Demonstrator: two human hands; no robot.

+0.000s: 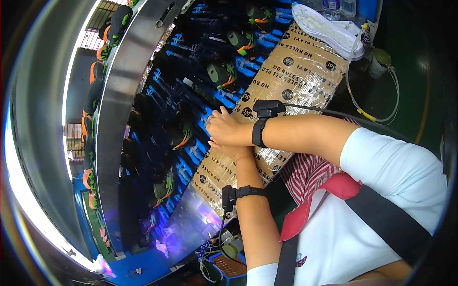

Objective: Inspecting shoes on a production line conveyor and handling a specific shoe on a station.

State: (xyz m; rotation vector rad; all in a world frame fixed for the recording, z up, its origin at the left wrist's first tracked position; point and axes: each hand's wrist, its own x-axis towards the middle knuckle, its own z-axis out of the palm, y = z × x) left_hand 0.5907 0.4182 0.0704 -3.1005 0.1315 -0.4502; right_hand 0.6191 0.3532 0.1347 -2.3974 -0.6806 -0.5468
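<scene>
My right hand (pixel 224 127) lies over my left hand (pixel 234 150), the two touching at the edge of a cardboard-covered ledge (pixel 219 171). The right hand's fingers are partly spread, with nothing visible in them. Of the left hand, a stretched finger shows; the right hand hides the rest. Both wrists wear black straps with small cabled devices. Just beyond my hands runs a dark conveyor with blue racks (pixel 194 153). Dark green shoes (pixel 218 74) with orange and bright green trim sit along it, apart from my hands.
White shoe soles (pixel 320 29) lie at the ledge's far right end, near plastic bottles (pixel 331 8). A tub (pixel 380 63) with a looped clear tube (pixel 397 95) stands beyond. Left of the conveyor is a metal hood (pixel 119 71), with more shoes (pixel 89 109) behind it.
</scene>
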